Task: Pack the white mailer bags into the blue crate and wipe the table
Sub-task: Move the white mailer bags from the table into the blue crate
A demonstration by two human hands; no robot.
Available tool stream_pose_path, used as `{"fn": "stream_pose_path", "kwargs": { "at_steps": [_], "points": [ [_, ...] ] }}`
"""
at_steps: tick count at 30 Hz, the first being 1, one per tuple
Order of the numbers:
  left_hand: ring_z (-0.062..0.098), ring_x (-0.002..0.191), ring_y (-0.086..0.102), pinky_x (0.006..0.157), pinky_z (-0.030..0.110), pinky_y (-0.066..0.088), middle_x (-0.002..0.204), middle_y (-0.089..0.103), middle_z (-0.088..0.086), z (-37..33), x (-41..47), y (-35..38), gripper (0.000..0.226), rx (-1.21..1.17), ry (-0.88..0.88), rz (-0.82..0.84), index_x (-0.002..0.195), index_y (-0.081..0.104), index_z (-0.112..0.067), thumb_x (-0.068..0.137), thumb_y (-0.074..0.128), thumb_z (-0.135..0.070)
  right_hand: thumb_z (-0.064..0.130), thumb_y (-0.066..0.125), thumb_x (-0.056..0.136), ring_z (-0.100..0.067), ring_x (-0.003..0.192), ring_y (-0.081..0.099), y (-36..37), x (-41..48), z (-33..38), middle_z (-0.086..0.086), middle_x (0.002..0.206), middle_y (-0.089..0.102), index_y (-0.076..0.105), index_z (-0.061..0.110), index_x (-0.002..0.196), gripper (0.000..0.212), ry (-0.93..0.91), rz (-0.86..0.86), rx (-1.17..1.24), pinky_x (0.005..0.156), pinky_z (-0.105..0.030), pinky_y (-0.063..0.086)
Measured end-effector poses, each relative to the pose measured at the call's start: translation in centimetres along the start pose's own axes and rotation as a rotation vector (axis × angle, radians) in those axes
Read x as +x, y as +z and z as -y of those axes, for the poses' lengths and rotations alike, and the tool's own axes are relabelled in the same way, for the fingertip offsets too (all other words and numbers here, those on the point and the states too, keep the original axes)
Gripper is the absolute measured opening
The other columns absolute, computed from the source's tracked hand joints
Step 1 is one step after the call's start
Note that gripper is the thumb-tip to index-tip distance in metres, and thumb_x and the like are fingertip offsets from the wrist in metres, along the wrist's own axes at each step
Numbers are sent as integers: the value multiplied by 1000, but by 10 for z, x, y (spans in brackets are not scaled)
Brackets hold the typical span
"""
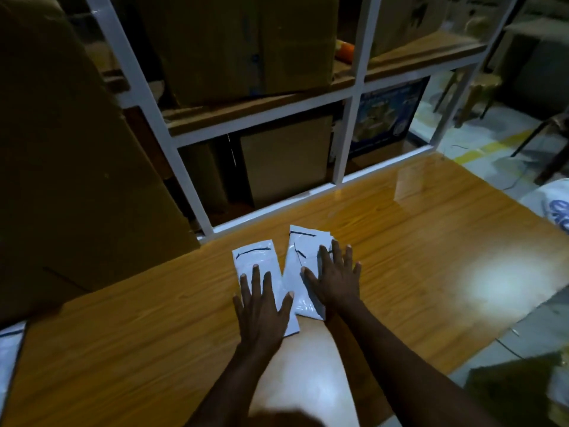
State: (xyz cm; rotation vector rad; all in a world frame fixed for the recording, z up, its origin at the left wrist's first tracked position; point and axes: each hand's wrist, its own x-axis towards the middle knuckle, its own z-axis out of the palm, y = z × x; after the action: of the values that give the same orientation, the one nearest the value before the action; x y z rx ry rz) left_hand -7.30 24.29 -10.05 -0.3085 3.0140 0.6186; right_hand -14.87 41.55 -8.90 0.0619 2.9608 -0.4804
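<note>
Near the centre of the frame, a left mailer bag (254, 257) and a right stack of mailer bags (304, 243) lie side by side on the wooden table (415, 241). They are probably being slid together for the blue crate, which is out of view. The left hand (261, 306) and right hand (334, 282) each press flat on one. Both forearms reach up from the bottom edge, and the fingers are straight and spread, grasping nothing.

Under your left grip (261, 306) and right grip (334, 282), the white mailer bags (255, 260) look like smooth, faintly shiny plastic film. The table (415, 241) is glossy wood-grain, mirroring light right of your grips. Beyond them, cardboard boxes (283, 158) look matt brown, the rack frame (348, 143) smooth white-painted.
</note>
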Motion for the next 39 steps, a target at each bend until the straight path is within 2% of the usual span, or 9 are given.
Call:
{"fn": "stream_pose_path", "kwargs": {
  "at_steps": [5, 8, 13, 17, 19, 25, 29, 34, 39],
  "points": [
    [22, 154, -26, 117, 62, -16, 167, -28, -12, 1, 24, 26, 88, 46, -45, -15, 161, -8, -38, 91, 17, -85, 82, 18, 92, -32, 153, -23, 27, 23, -6, 1, 167, -23, -2, 36, 161, 86, -12, 32, 22, 118, -65, -5],
    [21, 153, -28, 116, 62, -19, 166, -30, -13, 3, 30, 34, 84, 44, -57, -24, 160, -13, -40, 94, 17, -82, 75, 17, 97, -27, 153, -21, 40, 24, -1, 2, 167, -22, -2, 29, 162, 83, -50, -38, 41, 119, -61, -5],
    [18, 157, -17, 124, 56, -7, 169, -21, -12, 15, 30, 43, 75, 61, -64, -112, 164, -4, -34, 101, 12, -73, 68, 16, 101, -22, 154, -19, 56, 27, 17, 2, 168, -18, -4, 20, 162, 81, -126, -26, 55, 122, -59, -4],
    [21, 159, 1, 126, 53, 8, 172, 6, -6, 27, 28, 43, 68, 65, -59, -166, 164, 19, -26, 106, 10, -62, 60, 20, 105, -24, 157, -4, 73, 20, 30, -2, 170, -5, -1, 26, 163, 70, -218, -122, 48, 123, -58, 3],
    [21, 159, 5, 125, 52, 9, 171, 11, -6, 35, 27, 43, 65, 93, -67, -181, 162, 26, -25, 108, 9, -57, 56, 20, 107, -26, 157, -2, 79, 18, 36, -3, 171, -3, 1, 32, 163, 63, -281, -135, 49, 123, -56, 4],
    [18, 159, -2, 125, 48, 3, 172, 6, -7, 74, 7, 34, 60, 151, -135, -235, 163, 18, -30, 109, 14, -55, 54, 11, 107, -26, 157, -7, 97, 0, 72, -3, 170, -7, 3, 32, 162, 60, -389, -85, 63, 124, -57, 3],
    [18, 159, 2, 126, 48, 5, 172, 10, -6, 98, -10, 27, 56, 152, -161, -259, 163, 23, -29, 110, 20, -49, 52, 13, 108, -27, 157, -6, 108, -15, 95, -3, 171, -6, 5, 31, 163, 59, -450, -62, 63, 124, -57, 6],
    [20, 159, 6, 125, 47, 8, 172, 12, -4, 129, -35, 16, 57, 155, -202, -295, 163, 24, -27, 111, 14, -47, 50, 19, 108, -27, 157, -1, 124, -41, 125, -2, 171, -2, 13, 31, 162, 58, -506, -46, 67, 123, -58, 11],
    [23, 158, 14, 123, 49, 14, 171, 16, -2, 168, -63, 1, 55, 180, -216, -340, 162, 26, -26, 110, 23, -43, 47, 19, 108, -29, 157, 5, 137, -75, 163, -2, 171, 2, 18, 30, 162, 57, -552, -26, 61, 121, -58, 13]
  ]
}}
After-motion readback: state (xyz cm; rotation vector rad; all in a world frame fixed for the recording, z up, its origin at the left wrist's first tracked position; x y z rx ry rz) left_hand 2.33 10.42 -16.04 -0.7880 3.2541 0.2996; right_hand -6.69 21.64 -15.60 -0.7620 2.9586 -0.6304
